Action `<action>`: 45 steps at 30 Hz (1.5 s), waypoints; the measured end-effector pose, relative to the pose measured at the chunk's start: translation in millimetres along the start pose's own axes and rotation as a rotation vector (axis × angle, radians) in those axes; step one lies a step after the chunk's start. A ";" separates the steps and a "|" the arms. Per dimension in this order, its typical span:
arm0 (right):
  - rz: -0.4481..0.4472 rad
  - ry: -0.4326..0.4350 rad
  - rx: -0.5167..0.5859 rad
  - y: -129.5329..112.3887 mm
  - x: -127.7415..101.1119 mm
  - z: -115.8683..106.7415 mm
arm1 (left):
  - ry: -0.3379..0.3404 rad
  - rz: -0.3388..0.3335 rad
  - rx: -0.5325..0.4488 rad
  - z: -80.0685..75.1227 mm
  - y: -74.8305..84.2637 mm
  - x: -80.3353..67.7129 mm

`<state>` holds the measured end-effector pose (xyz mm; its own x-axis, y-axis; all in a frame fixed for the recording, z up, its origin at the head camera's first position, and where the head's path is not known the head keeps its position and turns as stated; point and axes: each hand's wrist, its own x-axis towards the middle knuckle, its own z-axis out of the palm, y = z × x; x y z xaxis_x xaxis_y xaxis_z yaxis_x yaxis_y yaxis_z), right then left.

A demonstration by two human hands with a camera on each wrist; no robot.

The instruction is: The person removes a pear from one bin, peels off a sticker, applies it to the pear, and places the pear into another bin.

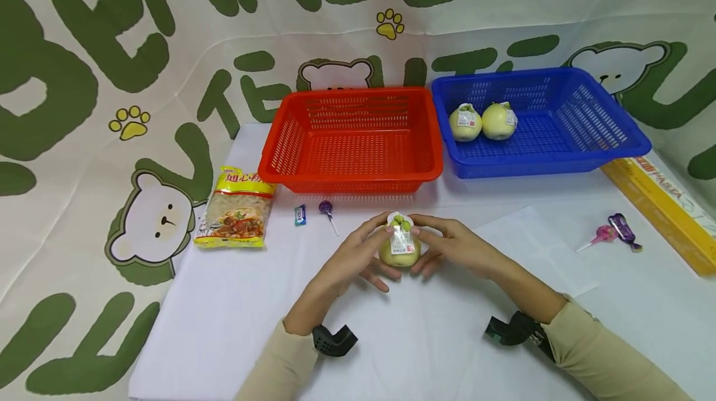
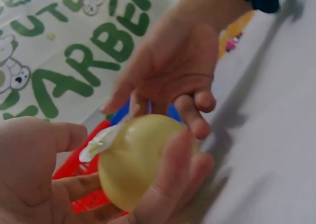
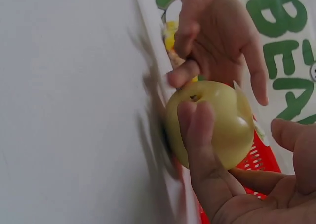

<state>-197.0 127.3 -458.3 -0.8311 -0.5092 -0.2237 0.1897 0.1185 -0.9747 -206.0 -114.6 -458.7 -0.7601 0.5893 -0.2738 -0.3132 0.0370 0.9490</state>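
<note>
At frame center, below the red basket point(image 1: 352, 140) and left of the blue basket point(image 1: 539, 121) holding two pears, my left hand point(image 1: 349, 261) and right hand point(image 1: 455, 248) cup a wrapped pear point(image 1: 399, 244) on the table point(image 1: 224, 326). I judge the grasp is made; next it needs lifting toward a basket.

Even, bright, diffuse lighting; sharpness differs between views.
The head view is crisp with soft shadows on the white tabletop point(image 1: 235, 320) and mild wide-angle bowing at the edges; both wrist views are soft (near surfaces blurred).
</note>
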 end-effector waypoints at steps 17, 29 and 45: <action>0.040 0.104 0.096 2.6 -1.3 3.8 | 0.086 0.090 -0.084 14.1 -8.7 16.0; 0.014 0.100 -0.027 11.1 -7.1 -3.5 | 0.048 0.070 -0.173 8.0 -12.5 15.1; -0.021 0.099 -0.064 11.6 0.1 -0.3 | 0.052 0.125 0.088 13.8 -11.5 19.7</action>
<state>-195.0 128.9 -469.6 -0.8827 -0.4258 -0.1988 0.1404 0.1649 -0.9763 -209.6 -92.2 -472.8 -0.8193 0.5511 -0.1580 -0.1649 0.0374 0.9856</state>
